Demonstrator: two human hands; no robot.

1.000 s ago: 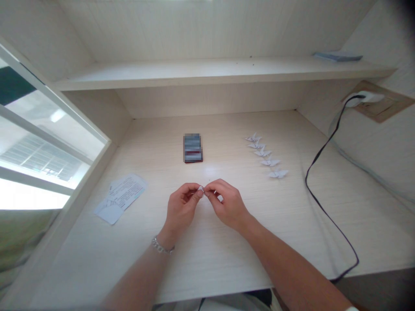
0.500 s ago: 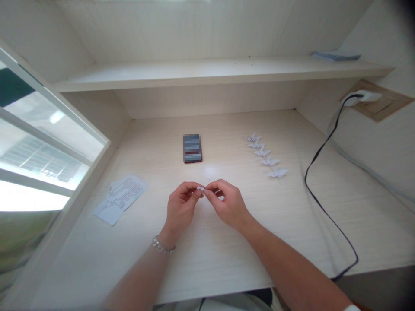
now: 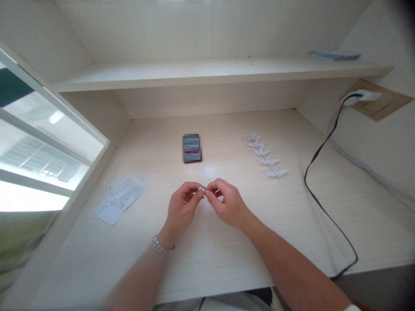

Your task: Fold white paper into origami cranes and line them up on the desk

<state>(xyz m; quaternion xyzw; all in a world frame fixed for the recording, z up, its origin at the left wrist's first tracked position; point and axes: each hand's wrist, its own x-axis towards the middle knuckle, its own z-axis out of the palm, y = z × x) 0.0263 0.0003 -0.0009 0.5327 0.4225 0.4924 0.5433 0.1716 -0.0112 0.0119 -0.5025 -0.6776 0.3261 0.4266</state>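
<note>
My left hand (image 3: 182, 207) and my right hand (image 3: 227, 203) meet over the middle of the pale wooden desk (image 3: 292, 216). Both pinch a tiny piece of white folded paper (image 3: 201, 189) between thumb and fingertips, just above the desk top. A silver bracelet (image 3: 162, 246) circles my left wrist. Several small white folded paper cranes (image 3: 264, 155) lie in a slanted row to the right of the hands.
A dark blurred phone (image 3: 192, 148) lies flat beyond the hands. Printed paper slips (image 3: 120, 197) rest at the left by a window frame. A black cable (image 3: 324, 172) runs from a wall socket (image 3: 365, 96) across the right side. A shelf (image 3: 210, 71) above holds a bluish stack (image 3: 335, 55).
The fingertips have shifted very slightly on the small paper; the hands stay in the same place over the desk.
</note>
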